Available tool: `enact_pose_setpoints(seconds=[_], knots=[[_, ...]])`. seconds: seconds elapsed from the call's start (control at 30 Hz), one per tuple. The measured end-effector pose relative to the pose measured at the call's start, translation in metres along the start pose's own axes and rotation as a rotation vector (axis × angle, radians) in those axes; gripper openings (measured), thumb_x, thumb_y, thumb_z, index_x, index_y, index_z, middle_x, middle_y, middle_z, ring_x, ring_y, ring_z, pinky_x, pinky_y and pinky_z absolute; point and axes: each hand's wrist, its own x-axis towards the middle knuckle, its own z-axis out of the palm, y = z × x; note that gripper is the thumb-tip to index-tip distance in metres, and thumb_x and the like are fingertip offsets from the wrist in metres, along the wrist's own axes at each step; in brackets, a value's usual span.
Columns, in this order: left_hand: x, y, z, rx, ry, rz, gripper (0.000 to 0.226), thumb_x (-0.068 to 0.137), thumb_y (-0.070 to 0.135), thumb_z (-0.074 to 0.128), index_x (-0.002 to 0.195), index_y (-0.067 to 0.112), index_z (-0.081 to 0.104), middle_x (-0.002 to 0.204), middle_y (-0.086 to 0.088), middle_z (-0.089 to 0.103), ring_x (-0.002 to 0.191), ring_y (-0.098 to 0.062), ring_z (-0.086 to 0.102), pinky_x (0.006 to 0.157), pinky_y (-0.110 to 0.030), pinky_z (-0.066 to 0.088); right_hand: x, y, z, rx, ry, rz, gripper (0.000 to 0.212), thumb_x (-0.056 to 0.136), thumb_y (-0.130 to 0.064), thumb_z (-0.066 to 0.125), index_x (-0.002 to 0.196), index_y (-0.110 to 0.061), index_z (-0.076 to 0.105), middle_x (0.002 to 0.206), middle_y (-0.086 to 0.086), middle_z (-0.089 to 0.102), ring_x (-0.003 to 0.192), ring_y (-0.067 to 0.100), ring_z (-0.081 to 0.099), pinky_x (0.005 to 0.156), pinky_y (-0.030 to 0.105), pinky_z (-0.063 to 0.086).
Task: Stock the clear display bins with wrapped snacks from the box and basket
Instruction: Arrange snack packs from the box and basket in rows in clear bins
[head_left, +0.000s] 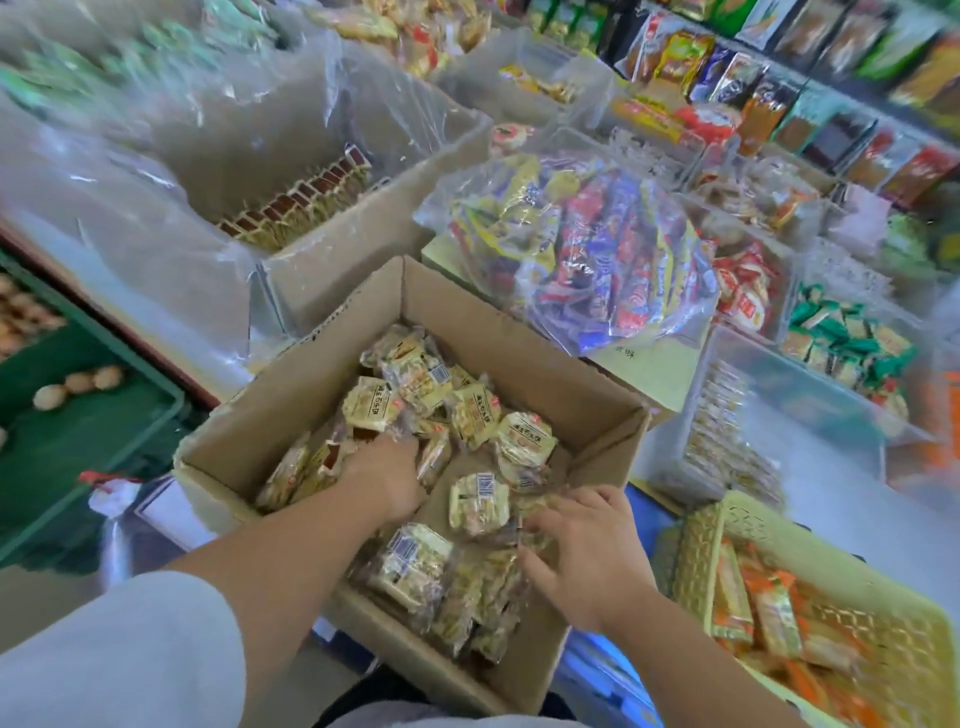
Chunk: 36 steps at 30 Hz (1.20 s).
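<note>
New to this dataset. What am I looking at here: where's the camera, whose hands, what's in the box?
No machine here: one wide-angle camera worn on a person's head looks down at their bare hands. Both reach into an open cardboard box of pale wrapped snacks. The left hand has its fingers buried among packets, so a grip cannot be confirmed; the right hand lies spread on packets. A yellow basket of orange packets sits to the right, and clear display bins stand beyond.
</note>
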Motion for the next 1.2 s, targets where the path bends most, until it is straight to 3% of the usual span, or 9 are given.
enact_pose_setpoints(seconds=[0.17, 0.37, 0.57, 0.63, 0.7, 0.8, 0.9, 1.0, 1.2], knots=[[0.007, -0.009, 0.002, -0.066, -0.026, 0.060, 0.052, 0.097, 0.019, 0.056, 0.147, 0.026, 0.046, 0.136, -0.007, 0.060, 0.105, -0.023, 0.065, 0.076, -0.033, 0.057, 0.000, 0.000, 0.000, 0.029, 0.005, 0.005, 0.038, 0.086, -0.062, 0.042, 0.089, -0.038, 0.072, 0.076, -0.019, 0.061, 0.086, 0.011, 0.052, 0.097, 0.037, 0.036], [-0.006, -0.014, -0.018, -0.144, 0.068, 0.140, 0.015, 0.098, 0.018, 0.055, 0.112, 0.022, 0.056, 0.088, 0.004, 0.060, 0.076, -0.016, 0.061, 0.056, -0.031, 0.046, 0.000, 0.004, 0.002, 0.030, -0.010, 0.000, 0.040, 0.087, -0.064, 0.040, 0.092, -0.039, 0.071, 0.080, -0.019, 0.061, 0.088, 0.010, 0.050, 0.099, 0.037, 0.034], [-0.059, -0.020, -0.050, -0.371, 0.359, 0.228, 0.028, 0.097, 0.029, 0.064, 0.079, 0.033, 0.043, 0.082, 0.009, 0.059, 0.071, -0.006, 0.055, 0.054, -0.027, 0.034, 0.001, 0.005, -0.007, 0.148, -0.056, 0.010, 0.066, 0.087, -0.081, 0.031, 0.140, -0.045, 0.046, 0.129, -0.025, 0.057, 0.122, 0.006, 0.048, 0.111, 0.035, 0.026], [-0.083, -0.010, -0.064, -0.432, 0.462, 0.292, 0.028, 0.095, 0.031, 0.066, 0.078, 0.036, 0.044, 0.084, 0.014, 0.058, 0.073, 0.000, 0.054, 0.056, -0.022, 0.034, 0.004, 0.005, -0.018, 0.436, -0.062, 0.052, 0.079, 0.082, -0.089, 0.030, 0.149, -0.047, 0.034, 0.140, -0.026, 0.051, 0.128, 0.000, 0.046, 0.114, 0.037, 0.029], [-0.109, 0.012, -0.075, -0.376, 0.600, 0.402, 0.028, 0.093, 0.031, 0.067, 0.077, 0.038, 0.045, 0.081, 0.017, 0.056, 0.069, 0.001, 0.052, 0.057, -0.020, 0.034, 0.006, 0.007, -0.042, 1.014, -0.070, 0.173, 0.081, 0.075, -0.093, 0.041, 0.146, -0.056, 0.032, 0.139, -0.020, 0.055, 0.121, 0.002, 0.058, 0.109, 0.044, 0.044], [-0.134, 0.052, -0.084, -0.166, 0.802, 0.525, 0.009, 0.094, 0.030, 0.064, 0.095, 0.024, 0.070, 0.090, 0.006, 0.066, 0.070, -0.015, 0.062, 0.053, -0.032, 0.049, 0.010, 0.022, -0.076, 1.660, -0.119, 0.382, 0.085, 0.058, -0.094, 0.055, 0.134, -0.058, 0.045, 0.125, 0.008, 0.068, 0.099, 0.031, 0.074, 0.080, 0.050, 0.061], [-0.142, 0.095, -0.082, 0.026, 0.873, 0.573, 0.017, 0.089, 0.028, 0.071, 0.099, 0.014, 0.073, 0.089, -0.004, 0.067, 0.069, -0.026, 0.065, 0.048, -0.040, 0.054, 0.002, 0.047, -0.100, 1.781, -0.291, 0.367, 0.056, 0.067, -0.086, 0.058, 0.112, -0.053, 0.067, 0.115, 0.018, 0.073, 0.088, 0.037, 0.075, 0.064, 0.039, 0.061], [-0.148, 0.136, -0.080, 0.120, 0.888, 0.610, 0.023, 0.078, 0.024, 0.084, 0.096, 0.014, 0.072, 0.088, -0.004, 0.067, 0.069, -0.025, 0.066, 0.046, -0.039, 0.053, -0.008, 0.086, -0.096, 1.852, -0.333, 0.395, 0.056, 0.089, -0.058, 0.061, 0.133, -0.026, 0.055, 0.113, 0.019, 0.074, 0.087, 0.035, 0.074, 0.061, 0.033, 0.059], [-0.149, 0.204, -0.066, 0.023, 0.860, 0.539, 0.041, 0.070, 0.022, 0.091, 0.107, 0.016, 0.074, 0.104, -0.004, 0.070, 0.080, -0.025, 0.070, 0.055, -0.037, 0.059, -0.037, 0.167, -0.077, 2.143, -0.290, 0.330, 0.036, 0.098, 0.001, 0.049, 0.132, -0.011, 0.052, 0.121, 0.022, 0.070, 0.108, 0.041, 0.069, 0.087, 0.059, 0.057]])
